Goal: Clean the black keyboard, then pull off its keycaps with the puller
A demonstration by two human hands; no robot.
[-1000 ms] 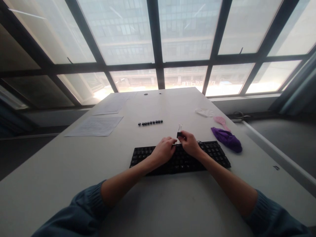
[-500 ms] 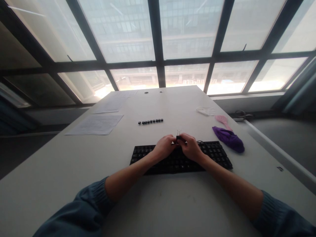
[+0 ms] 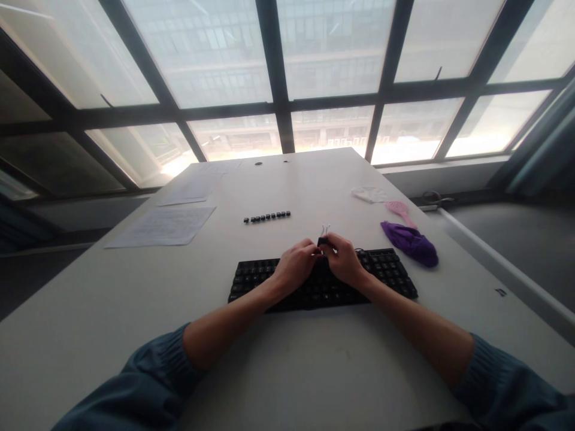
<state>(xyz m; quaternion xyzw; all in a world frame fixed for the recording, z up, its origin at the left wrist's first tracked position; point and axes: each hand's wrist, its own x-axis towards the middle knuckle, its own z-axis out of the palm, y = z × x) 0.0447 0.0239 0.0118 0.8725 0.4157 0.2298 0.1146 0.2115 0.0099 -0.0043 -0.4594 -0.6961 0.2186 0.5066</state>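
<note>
A black keyboard (image 3: 335, 294) lies on the white table, partly covered by my hands and forearms. Above its back edge my right hand (image 3: 345, 258) pinches a small black piece with two thin pale wire prongs pointing up, which looks like a wire keycap puller (image 3: 322, 240). My left hand (image 3: 296, 262) is closed beside it, fingertips nearly meeting those of the right; what they hold, if anything, is hidden. Farther back, several black keycaps (image 3: 268, 216) sit in a slightly slanted row on the table.
Printed sheets (image 3: 164, 226) lie at the left. Toward the right edge are a clear plastic bag (image 3: 369, 194), a pink hairbrush (image 3: 398, 208) and a purple cloth pouch (image 3: 409, 244). Large windows (image 3: 332, 54) stand behind the table (image 3: 287, 359).
The view has shifted slightly, so everything sits a little farther left and mostly higher. The puller is still in my right hand, and the fingertips of both hands appear slightly farther apart.
</note>
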